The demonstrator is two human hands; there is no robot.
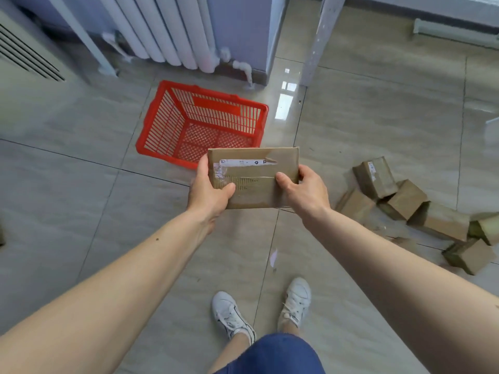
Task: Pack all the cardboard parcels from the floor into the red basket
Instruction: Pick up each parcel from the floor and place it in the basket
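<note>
A flat cardboard parcel with tape and a white label is held in the air in front of me. My left hand grips its left edge and my right hand grips its right edge. The red basket stands on the tiled floor just beyond the parcel, to the left, and nothing shows inside it. The parcel hides the basket's near right corner. Several more cardboard parcels lie in a loose heap on the floor at the right.
A white radiator and its pipes line the wall behind the basket. A grey metal post stands to the basket's right. A vented white unit sits at far left. My feet in white shoes stand below the parcel.
</note>
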